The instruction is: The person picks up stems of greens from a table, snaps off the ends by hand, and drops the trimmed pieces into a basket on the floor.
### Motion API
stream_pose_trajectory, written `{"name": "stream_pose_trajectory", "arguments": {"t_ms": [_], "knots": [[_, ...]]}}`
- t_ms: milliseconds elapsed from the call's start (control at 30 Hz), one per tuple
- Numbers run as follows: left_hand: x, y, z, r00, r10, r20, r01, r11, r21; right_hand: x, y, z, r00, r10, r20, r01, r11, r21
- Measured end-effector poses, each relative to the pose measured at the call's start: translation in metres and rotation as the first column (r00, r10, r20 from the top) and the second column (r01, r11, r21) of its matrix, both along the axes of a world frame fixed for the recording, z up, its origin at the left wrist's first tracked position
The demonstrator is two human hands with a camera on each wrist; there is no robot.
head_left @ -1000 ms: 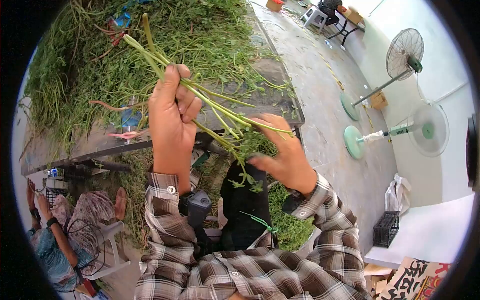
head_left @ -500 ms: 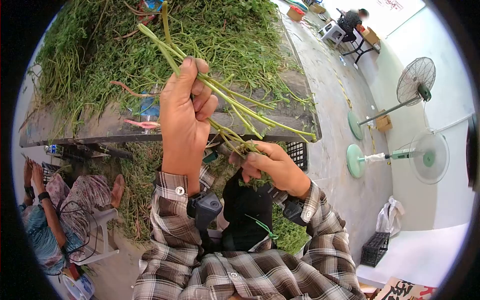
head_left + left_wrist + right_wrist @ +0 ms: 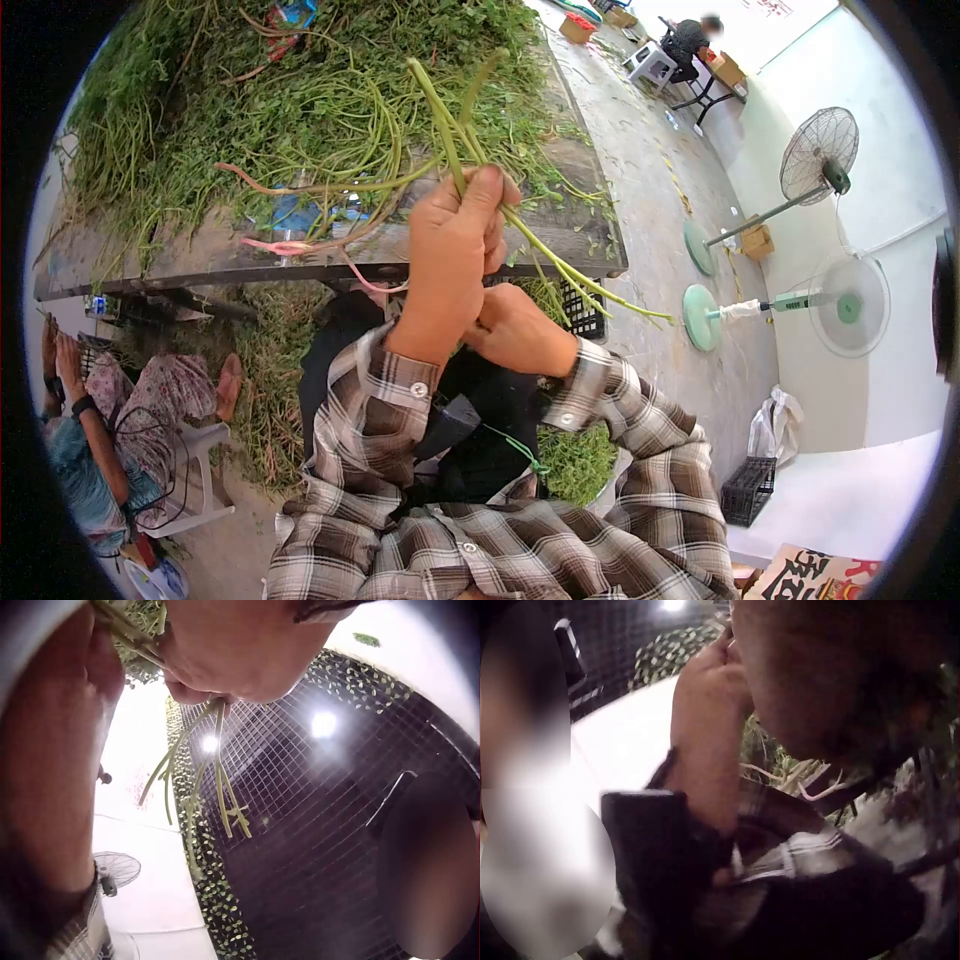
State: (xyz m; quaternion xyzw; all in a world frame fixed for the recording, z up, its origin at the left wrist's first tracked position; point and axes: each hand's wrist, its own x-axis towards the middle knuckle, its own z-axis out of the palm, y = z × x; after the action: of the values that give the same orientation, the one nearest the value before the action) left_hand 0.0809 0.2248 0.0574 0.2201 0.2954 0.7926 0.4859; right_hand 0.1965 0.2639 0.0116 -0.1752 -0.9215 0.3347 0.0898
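My left hand [image 3: 455, 240] grips a small bunch of green stems [image 3: 437, 115], with the cut ends pointing up over the table and thinner ends reaching down to the right. In the left wrist view the stems [image 3: 220, 780] stick out past the fingers. Directly beneath it, my right hand [image 3: 525, 330] has curled fingers close against the left wrist. The left hand partly covers its fingertips, and the leafy lower ends it held a moment ago are hidden. A pile of leafy greens [image 3: 330, 100] spreads over the dark table [image 3: 200, 245] behind.
Pink-ended stems [image 3: 275, 246] hang near the table edge. Below my lap is a container of greens [image 3: 580, 465]. At left sits another person [image 3: 110, 430]; two fans [image 3: 820, 155] stand at right, with a black crate [image 3: 748, 490] below them. Another person sits farther back.
My right hand reached in, took the leafy lower ends, then moved up against the left hand. The left hand shifted right and lower with the stems, their cut ends now more upright.
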Motion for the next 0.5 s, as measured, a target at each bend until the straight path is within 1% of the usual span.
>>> {"name": "stream_pose_trajectory", "arguments": {"t_ms": [33, 67, 100, 133, 167, 200, 233, 267, 300, 333, 367, 400, 433, 467, 500], "knots": [[0.004, 0.002, -0.004, 1.0, -0.025, -0.019, 0.025, 1.0, -0.008, 0.002, 0.003, -0.001, 1.0, -0.004, -0.002, 0.004, 1.0, 0.006], [0.002, 0.001, -0.001, 1.0, -0.001, 0.018, 0.001, 0.999, -0.034, 0.0, 0.004, 0.006, 0.997, 0.0, 0.073, -0.012, 0.986, 0.165], [0.0, 0.002, -0.001, 1.0, -0.005, 0.015, 0.005, 1.0, -0.03, 0.0, 0.005, 0.01, 0.989, -0.007, 0.149, -0.041, 0.947, 0.317], [-0.005, 0.002, -0.002, 0.995, 0.034, 0.095, -0.033, 0.999, -0.015, 0.004, 0.006, 0.005, 0.993, -0.014, 0.12, -0.031, 0.928, 0.372], [-0.011, 0.004, -0.002, 0.982, 0.073, 0.175, -0.074, 0.997, -0.002, 0.008, 0.003, 0.007, 0.993, -0.015, 0.117, -0.03, 0.926, 0.376], [-0.016, 0.002, 0.004, 0.964, 0.125, 0.235, -0.117, 0.992, -0.048, 0.015, -0.003, 0.01, 1.0, 0.011, 0.001, -0.011, 0.903, 0.429], [-0.023, 0.003, 0.001, 0.963, 0.124, 0.24, -0.117, 0.992, -0.043, 0.022, -0.011, 0.014, 0.993, 0.046, -0.109, 0.012, 0.878, 0.478], [-0.029, 0.004, -0.006, 0.943, 0.079, 0.322, -0.09, 0.996, 0.018, 0.026, -0.023, 0.022, 0.985, 0.021, -0.172, 0.065, 0.873, 0.482], [-0.031, 0.006, -0.011, 0.917, 0.028, 0.398, -0.066, 0.995, 0.081, 0.032, -0.03, 0.025, 0.981, 0.008, -0.192, 0.085, 0.878, 0.47], [-0.03, 0.008, -0.013, 0.879, -0.059, 0.473, 0.011, 0.995, 0.104, 0.035, -0.037, 0.031, 0.977, 0.014, -0.215, 0.092, 0.876, 0.474], [-0.03, 0.01, -0.012, 0.878, -0.063, 0.475, 0.014, 0.994, 0.106, 0.04, -0.045, 0.035, 0.971, 0.017, -0.238, 0.101, 0.873, 0.477], [-0.033, 0.015, -0.011, 0.895, 0.069, 0.44, -0.06, 0.998, -0.034, 0.047, -0.053, 0.031, 0.976, 0.123, -0.177, -0.022, 0.873, 0.488], [-0.037, 0.019, -0.009, 0.902, 0.193, 0.385, -0.138, 0.976, -0.168, 0.055, -0.065, 0.025, 0.967, 0.227, -0.117, -0.142, 0.859, 0.491], [-0.062, 0.016, -0.013, 0.899, 0.11, 0.423, -0.137, 0.99, 0.034, 0.064, -0.086, 0.011, 0.939, 0.342, -0.032, -0.299, 0.86, 0.413], [-0.084, 0.009, -0.01, 0.895, 0.02, 0.445, -0.137, 0.963, 0.231, 0.072, -0.099, 0.007, 0.946, 0.325, 0.008, -0.317, 0.916, 0.247]]}}
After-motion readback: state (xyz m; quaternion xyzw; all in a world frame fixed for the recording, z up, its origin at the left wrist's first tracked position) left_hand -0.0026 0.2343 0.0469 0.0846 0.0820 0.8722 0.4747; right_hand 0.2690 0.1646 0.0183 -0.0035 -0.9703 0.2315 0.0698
